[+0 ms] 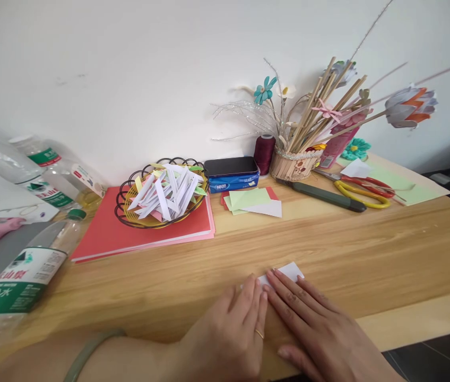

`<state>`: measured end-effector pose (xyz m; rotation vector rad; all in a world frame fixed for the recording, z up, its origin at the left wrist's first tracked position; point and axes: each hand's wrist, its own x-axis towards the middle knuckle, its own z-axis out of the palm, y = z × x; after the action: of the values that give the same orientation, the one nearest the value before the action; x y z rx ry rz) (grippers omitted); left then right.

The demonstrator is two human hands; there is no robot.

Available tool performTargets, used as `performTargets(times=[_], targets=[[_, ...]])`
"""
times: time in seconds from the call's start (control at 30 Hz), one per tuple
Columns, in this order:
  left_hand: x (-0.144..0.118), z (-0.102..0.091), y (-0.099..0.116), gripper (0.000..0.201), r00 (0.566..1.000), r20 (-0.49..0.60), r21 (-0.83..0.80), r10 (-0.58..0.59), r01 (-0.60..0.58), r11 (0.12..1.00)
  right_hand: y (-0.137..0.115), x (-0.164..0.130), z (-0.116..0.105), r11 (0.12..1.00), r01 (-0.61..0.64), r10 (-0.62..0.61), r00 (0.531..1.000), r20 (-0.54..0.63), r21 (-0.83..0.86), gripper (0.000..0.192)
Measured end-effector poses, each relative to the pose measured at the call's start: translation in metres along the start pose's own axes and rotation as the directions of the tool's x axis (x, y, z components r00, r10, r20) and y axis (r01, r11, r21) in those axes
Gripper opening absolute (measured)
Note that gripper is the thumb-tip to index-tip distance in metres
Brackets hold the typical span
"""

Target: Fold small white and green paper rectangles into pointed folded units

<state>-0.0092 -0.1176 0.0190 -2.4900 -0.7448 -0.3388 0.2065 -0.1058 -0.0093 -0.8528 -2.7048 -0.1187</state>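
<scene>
White wall (137,69), faint scuffs (81,75) upper left, dimmer at right; wood-grain desk (368,239) against it; dark tiled floor (435,358) lower right.

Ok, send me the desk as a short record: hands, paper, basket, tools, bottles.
Left hand: fingers at the left end of the white paper
Right hand: laid flat, fingers across the white paper
Basket: on red sheets, heaped with paper strips
Tools: scissors beside a dark green tool
Bottles: plastic, far left
</scene>
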Motion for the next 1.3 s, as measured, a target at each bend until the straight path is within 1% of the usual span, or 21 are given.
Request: performTargets(times=[0.13,0.27,0.33,0.43,0.53,0.63,0.7,0.73,0.8,0.87,0.97,1.1,1.3], targets=[[-0.004,0.006,0.009,0.039,1.0,0.024,0.038,0.008,-0.009,0.999,0.0,0.001,-0.004,0.999,0.023,-0.022,0.999,0.033,-0.027,0.07],[-0.005,0.006,0.011,0.038,0.999,0.036,0.033,0.016,-0.018,0.999,0.002,0.004,-0.013,1.0,0.016,-0.017,0.999,0.044,0.019,0.071],[-0.006,0.006,0.01,0.037,0.999,0.046,0.031,0.027,-0.029,0.999,0.007,0.003,-0.017,0.999,-0.01,0.01,1.0,0.025,0.034,0.068],[-0.006,0.005,0.01,0.038,0.997,0.063,0.041,0.043,-0.046,0.998,0.017,-0.006,-0.021,0.997,-0.08,0.08,0.997,-0.007,0.01,0.065],[-0.006,0.005,0.008,0.036,0.997,0.065,0.038,0.047,-0.049,0.998,0.023,-0.016,-0.022,0.99,-0.139,0.139,0.99,0.01,-0.003,0.063],[-0.002,0.005,0.001,0.032,0.999,0.025,-0.02,0.048,-0.047,0.999,0.025,-0.021,-0.02,0.986,-0.167,0.166,0.986,0.033,0.016,0.061],[0.005,0.007,-0.006,0.027,0.999,-0.001,-0.097,0.054,-0.054,0.994,0.025,-0.023,-0.018,0.985,-0.174,0.173,0.984,0.041,0.022,0.061],[0.01,0.008,-0.009,0.024,0.997,-0.002,-0.149,0.076,-0.075,0.986,0.025,-0.023,-0.017,0.985,-0.171,0.17,0.984,0.047,0.018,0.061],[0.02,0.01,-0.015,0.02,0.991,0.095,-0.238,0.089,-0.064,0.969,0.025,-0.023,-0.016,0.987,-0.159,0.159,0.985,0.062,0.0,0.062],[0.028,0.013,-0.017,0.028,0.98,0.177,-0.254,0.091,-0.044,0.966,0.026,-0.023,-0.015,0.988,-0.155,0.156,0.985,0.08,-0.015,0.063],[0.032,0.014,-0.015,0.033,0.973,0.208,-0.237,0.097,-0.046,0.97,0.026,-0.023,-0.015,0.986,-0.164,0.166,0.983,0.081,-0.032,0.061],[0.025,0.012,-0.012,0.029,0.978,0.186,-0.214,0.096,-0.055,0.975,0.025,-0.024,-0.016,0.984,-0.158,0.163,0.985,0.057,-0.081,0.057],[0.003,0.009,-0.01,0.025,0.983,0.173,-0.146,0.056,-0.03,0.989,0.027,-0.025,-0.019,0.98,-0.158,0.162,0.987,0.023,-0.12,0.058]])
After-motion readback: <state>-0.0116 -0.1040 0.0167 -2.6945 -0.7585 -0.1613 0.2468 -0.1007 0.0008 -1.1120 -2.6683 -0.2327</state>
